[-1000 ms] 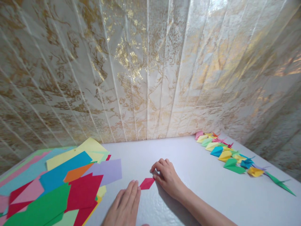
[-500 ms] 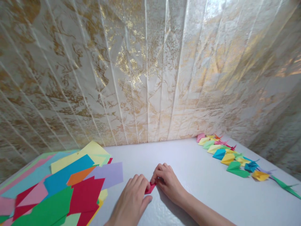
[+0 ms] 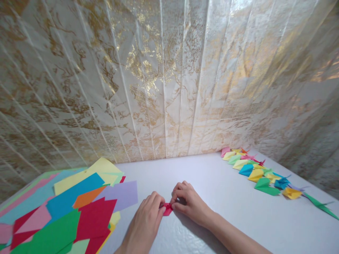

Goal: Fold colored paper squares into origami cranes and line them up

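Note:
A small folded piece of red paper (image 3: 167,210) lies low over the white table, between my two hands. My left hand (image 3: 150,211) pinches its left side with thumb and fingers. On its right side the thumb and forefinger of my right hand (image 3: 186,200) are closed on the paper, the other fingers curled. Fingertips cover parts of both ends, so the full shape of the folds is hidden.
Loose coloured paper sheets (image 3: 63,229) overlap in a spread pile at the left. Several folded paper figures (image 3: 266,186) stand in rows along the right side of the white table (image 3: 212,225). A gold-patterned curtain (image 3: 164,88) hangs behind.
My left thumb has come up from the table side onto the red paper, and both hands now pinch it at opposite ends. More of the paper shows. The view has shifted slightly.

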